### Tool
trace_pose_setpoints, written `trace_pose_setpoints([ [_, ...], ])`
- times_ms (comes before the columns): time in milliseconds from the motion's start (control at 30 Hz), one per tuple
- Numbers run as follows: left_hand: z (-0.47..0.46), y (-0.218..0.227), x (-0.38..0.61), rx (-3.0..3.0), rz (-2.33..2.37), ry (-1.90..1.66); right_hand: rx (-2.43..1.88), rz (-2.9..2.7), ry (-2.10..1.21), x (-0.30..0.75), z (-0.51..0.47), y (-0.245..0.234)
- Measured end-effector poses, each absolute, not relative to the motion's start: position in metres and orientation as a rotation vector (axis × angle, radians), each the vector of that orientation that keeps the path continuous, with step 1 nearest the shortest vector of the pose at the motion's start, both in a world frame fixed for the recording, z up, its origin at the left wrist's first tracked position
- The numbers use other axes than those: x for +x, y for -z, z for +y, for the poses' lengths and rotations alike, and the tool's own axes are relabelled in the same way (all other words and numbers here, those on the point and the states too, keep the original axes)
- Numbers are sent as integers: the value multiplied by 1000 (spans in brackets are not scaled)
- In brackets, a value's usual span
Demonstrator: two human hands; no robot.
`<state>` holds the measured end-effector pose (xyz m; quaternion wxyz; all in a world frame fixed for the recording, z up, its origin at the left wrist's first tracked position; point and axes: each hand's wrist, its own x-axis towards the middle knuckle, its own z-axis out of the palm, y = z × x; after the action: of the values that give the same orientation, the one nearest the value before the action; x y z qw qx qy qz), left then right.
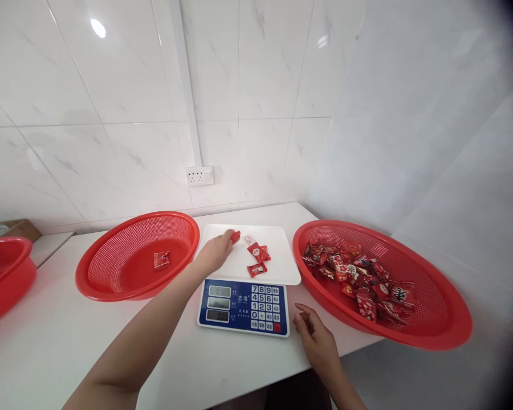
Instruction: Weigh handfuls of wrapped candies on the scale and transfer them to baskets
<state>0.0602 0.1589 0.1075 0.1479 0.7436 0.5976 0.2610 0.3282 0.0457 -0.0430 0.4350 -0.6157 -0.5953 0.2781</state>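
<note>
Pinching a red packet (pixel 236 237) at its fingertips, the left hand (pixel 216 251) is over the left part of the white tray (pixel 282 267) on top of the scale (pixel 244 307); whether the hand or its packet touches the tray cannot be told. Just to the right of that packet, a loose group of wrapped sweets (pixel 257 251) lies on the tray, some of them overlapping, with one dark red sweet (pixel 257 270) apart from them, nearer the keypad (pixel 265 308). The right hand (pixel 318 344) is beside the lower right corner of the scale, its fingers bent in toward the thumb; whether they hold anything cannot be made out. Left of the scale, one red square packet (pixel 161 260) lies inside the left basket (pixel 111 265), a perforated red one. Right of the scale, the right basket (pixel 447 319) contains a heap of red wrapped sweets (pixel 359 279), some with gold or white markings. Another red basket (pixel 8 279) is partly in view at the far left, near a cardboard box (pixel 25 229). Behind the white table (pixel 171 364), a socket (pixel 200 176) is fixed to the tiled wall (pixel 265 68).
</note>
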Motion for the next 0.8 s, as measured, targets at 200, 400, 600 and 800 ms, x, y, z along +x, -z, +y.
trace_pose_setpoints([
  [200, 147, -111, 24, 1773, 1794, -1237, -1541, -1497, -737, 329, 47, 40],
  [400, 119, -120, -23, 1624, 2079, -1487, -1550, -1511, -731, 328, 47, 37],
  [600, 133, -108, -2, 2193, 2121, -1158, -1571, -1525, -703, 327, 48, 41],
  [800, 186, -94, 86, 2637, 1503, -502, -1570, -1527, -678, 327, 48, 43],
])
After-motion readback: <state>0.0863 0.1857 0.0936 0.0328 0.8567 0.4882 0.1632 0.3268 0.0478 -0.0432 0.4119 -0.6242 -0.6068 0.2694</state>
